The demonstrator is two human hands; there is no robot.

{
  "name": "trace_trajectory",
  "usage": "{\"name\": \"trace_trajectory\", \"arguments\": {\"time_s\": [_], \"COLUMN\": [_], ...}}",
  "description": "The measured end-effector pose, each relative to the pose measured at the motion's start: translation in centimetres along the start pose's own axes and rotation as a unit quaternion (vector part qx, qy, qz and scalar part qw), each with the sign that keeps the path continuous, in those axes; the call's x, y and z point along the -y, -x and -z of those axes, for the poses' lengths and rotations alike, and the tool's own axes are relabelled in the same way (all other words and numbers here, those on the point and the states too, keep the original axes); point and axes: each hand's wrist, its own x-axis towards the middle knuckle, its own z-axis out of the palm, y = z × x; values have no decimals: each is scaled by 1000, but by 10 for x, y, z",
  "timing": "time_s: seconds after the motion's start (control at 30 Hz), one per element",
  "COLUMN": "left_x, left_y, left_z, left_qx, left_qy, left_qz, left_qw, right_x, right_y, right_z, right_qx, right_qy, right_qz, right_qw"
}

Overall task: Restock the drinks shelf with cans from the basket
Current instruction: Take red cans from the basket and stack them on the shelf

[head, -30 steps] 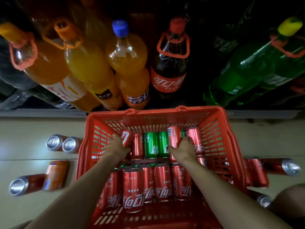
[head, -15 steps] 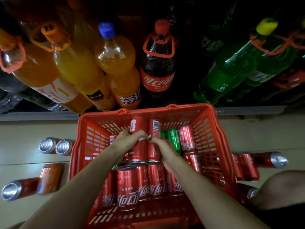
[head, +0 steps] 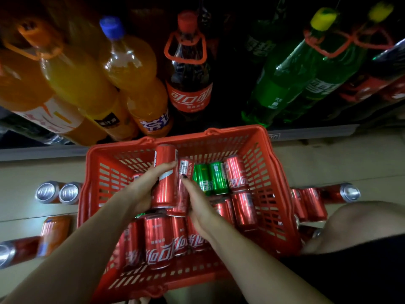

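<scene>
Shelf: dark drinks shelf [head: 219,132] along the top of the view, pale front lip; large plastic bottles stand on it.
Bottles: orange soda bottles [head: 83,84] at left, one blue-capped; dark cola bottle with red label and red carry loop [head: 188,84] at centre; green bottles with yellow caps [head: 291,77] at right.
Floor: pale tiled floor [head: 328,163] below the shelf.
Basket: red perforated plastic shopping basket [head: 271,185] on the floor just in front of the shelf lip, between both forearms.
Basket contents: red cola cans [head: 157,242] lying in rows, near side; two green cans [head: 210,178] lying at the far side, a red can beside them.
Loose cans: several lying on the floor left of the basket [head: 57,191], one orange; more red ones right of it [head: 315,200].
Left hand [head: 140,194]: fingers curled round a tall red can [head: 165,178], lifted above the basket's load.
Right hand [head: 197,198]: grips a second red can with barcode [head: 183,185], touching the first.
Hands: close together, each clamped on its own can.
</scene>
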Motion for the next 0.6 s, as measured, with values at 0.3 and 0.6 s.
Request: {"name": "trace_trajectory", "arguments": {"time_s": [0.3, 0.6], "left_x": [-33, -211], "left_y": [74, 325], "left_z": [-37, -117], "left_qx": [1, 12], "left_qy": [-9, -33], "left_qz": [-103, -194], "left_qw": [995, 980], "right_x": [46, 257], "right_y": [54, 291], "right_z": [-17, -108], "right_qx": [-66, -45], "right_qy": [-2, -3], "right_qz": [101, 185], "right_qw": [993, 982]}}
